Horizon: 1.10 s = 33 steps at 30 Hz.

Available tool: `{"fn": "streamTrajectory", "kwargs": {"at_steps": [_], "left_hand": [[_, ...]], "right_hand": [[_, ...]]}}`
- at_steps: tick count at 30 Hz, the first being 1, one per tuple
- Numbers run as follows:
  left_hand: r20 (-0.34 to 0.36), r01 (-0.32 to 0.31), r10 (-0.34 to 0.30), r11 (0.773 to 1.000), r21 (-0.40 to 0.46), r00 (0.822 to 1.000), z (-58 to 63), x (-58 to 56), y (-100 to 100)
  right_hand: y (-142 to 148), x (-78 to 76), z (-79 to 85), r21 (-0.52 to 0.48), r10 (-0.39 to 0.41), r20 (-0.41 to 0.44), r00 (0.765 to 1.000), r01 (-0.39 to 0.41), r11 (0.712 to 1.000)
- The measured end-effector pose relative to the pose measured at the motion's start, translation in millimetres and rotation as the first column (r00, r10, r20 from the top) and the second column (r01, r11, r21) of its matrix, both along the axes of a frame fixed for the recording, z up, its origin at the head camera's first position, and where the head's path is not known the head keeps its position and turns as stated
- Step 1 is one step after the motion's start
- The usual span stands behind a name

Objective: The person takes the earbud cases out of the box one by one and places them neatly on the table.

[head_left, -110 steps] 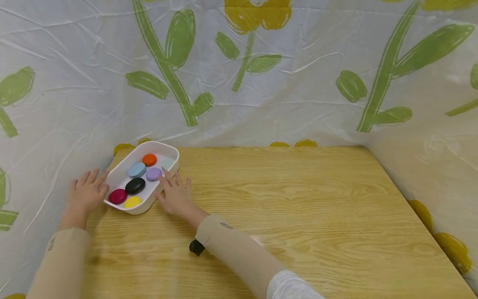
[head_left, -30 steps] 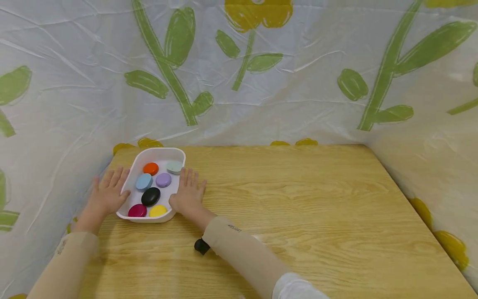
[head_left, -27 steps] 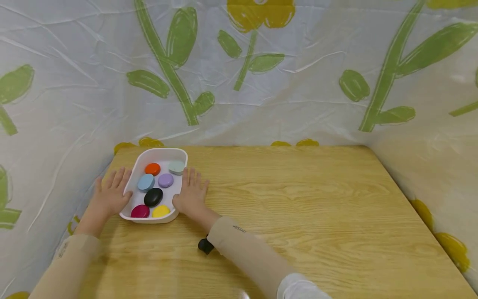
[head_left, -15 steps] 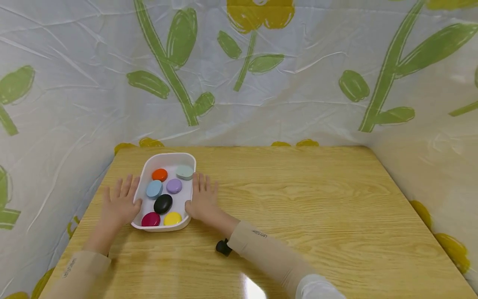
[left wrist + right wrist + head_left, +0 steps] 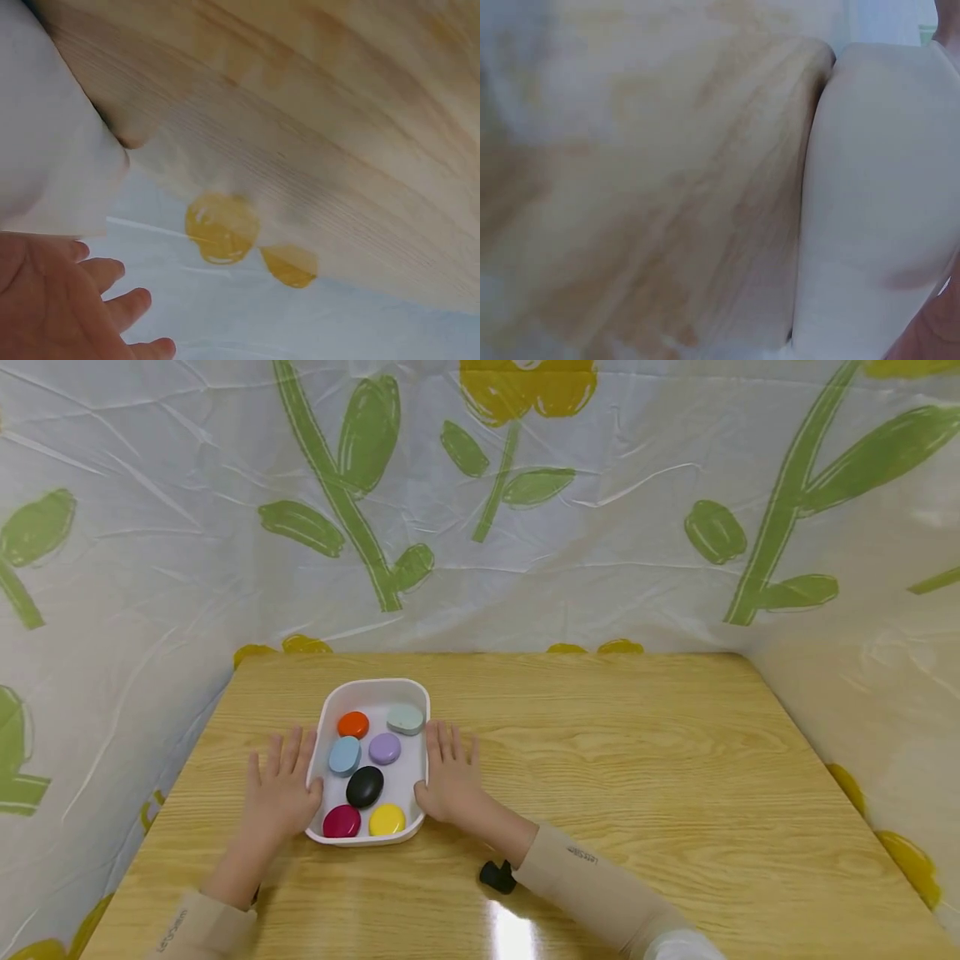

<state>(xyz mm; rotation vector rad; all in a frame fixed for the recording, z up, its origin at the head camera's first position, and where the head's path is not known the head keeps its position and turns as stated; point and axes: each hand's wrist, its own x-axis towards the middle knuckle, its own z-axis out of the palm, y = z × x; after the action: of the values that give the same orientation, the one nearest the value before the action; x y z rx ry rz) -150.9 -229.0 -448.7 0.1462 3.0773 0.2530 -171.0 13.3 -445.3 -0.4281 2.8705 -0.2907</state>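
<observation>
A white plastic tray with rounded corners stands on the wooden table. In it lie several smooth, rounded pebble-like pieces: orange, pale green, light blue, lilac, black, crimson and yellow. My left hand rests along the tray's left side, my right hand along its right side. Fingers on both are straight and spread, thumbs at the rim. The tray's outer wall fills the right wrist view's right side; left fingers show below the wall in the left wrist view.
A small black device sits at the right wrist, just above the table. White cloth with printed flowers hangs behind the table and on both sides. Bare wood stretches to the right of the tray.
Both hands have shifted the tray rightward and nearer to me, with its pieces inside. Compared with the earliest frame, it has also turned from slanted to nearly straight.
</observation>
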Motion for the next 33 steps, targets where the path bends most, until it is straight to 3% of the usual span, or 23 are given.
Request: {"fn": "streamTrajectory", "kwargs": {"at_steps": [16,33], "left_hand": [[-0.059,0.013,-0.012,1.0,0.006,0.998,0.5,18.3,29.9],[-0.045,0.001,0.0,1.0,0.019,0.999,1.7,35.3,45.4]], "right_hand": [[30.3,27.4,3.1,-0.049,-0.006,-0.034,0.999,0.004,0.999],[44.3,45.5,1.6,-0.071,-0.01,-0.071,0.997,0.005,0.997]]}}
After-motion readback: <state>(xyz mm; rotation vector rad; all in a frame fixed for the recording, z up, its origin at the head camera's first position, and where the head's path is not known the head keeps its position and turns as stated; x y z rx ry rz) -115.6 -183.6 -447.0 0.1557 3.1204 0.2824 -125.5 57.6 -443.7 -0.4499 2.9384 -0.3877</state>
